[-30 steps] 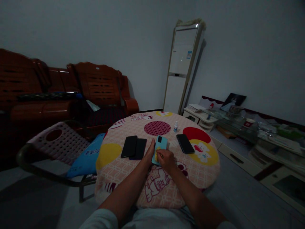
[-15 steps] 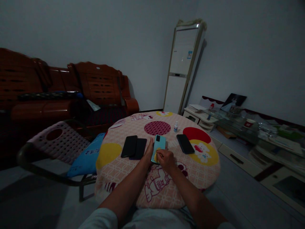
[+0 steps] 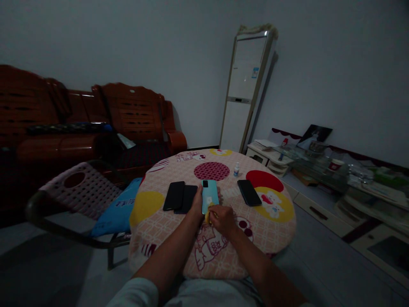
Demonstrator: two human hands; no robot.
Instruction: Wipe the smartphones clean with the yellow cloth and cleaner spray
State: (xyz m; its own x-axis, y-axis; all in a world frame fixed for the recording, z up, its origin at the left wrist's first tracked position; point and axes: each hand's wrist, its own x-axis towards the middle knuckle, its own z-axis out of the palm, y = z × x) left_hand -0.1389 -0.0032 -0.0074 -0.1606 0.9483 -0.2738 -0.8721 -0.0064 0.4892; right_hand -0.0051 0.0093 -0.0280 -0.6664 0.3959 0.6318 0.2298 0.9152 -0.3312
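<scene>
A light-blue smartphone (image 3: pixel 209 192), back side up with its dark camera block at the top left, is gripped along its left edge by my left hand (image 3: pixel 197 205). My right hand (image 3: pixel 223 218) pinches a small yellow cloth (image 3: pixel 208 214) at the phone's lower edge. Left of my left hand lie a black smartphone (image 3: pixel 174 196) and a dark flat phone-like slab (image 3: pixel 189 199), partly overlapping. Another black smartphone (image 3: pixel 249 192) lies to the right. Beyond it stands a small bottle (image 3: pixel 236 169) with a white cap.
A patterned cloth covers the round table (image 3: pixel 179 170). To the left stands a woven chair (image 3: pixel 79 187) with a blue cushion (image 3: pixel 119 209). Wooden seats (image 3: pixel 131 113) line the wall, a tall air conditioner (image 3: pixel 239 85) fills the corner, and a cluttered low cabinet (image 3: pixel 306 198) runs along the right.
The light-blue phone has shifted slightly left and turned more upright in my left hand. My right hand has drawn the yellow cloth down from the phone's back to its lower edge.
</scene>
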